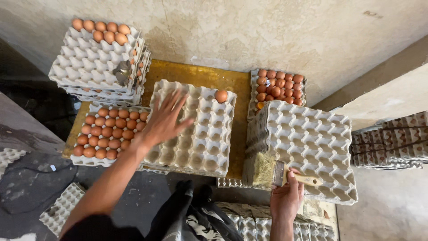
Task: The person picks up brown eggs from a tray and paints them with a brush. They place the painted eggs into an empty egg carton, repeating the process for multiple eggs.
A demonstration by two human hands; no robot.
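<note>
Hands at the egg trays

The left hand (164, 119) lies flat, fingers spread, on the grey pulp-paper egg tray (196, 129); it looks light and bendy, best lifted by its edges. The right hand (287, 196) grips a wooden-handled brush (281, 173). One brown egg (221, 96) sits beyond the fingers.

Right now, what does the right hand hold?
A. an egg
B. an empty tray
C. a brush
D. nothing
C: the right hand grips a wooden-handled brush, whose bristles lie against the stack of empty trays; the left hand is spread open over another tray.
</note>
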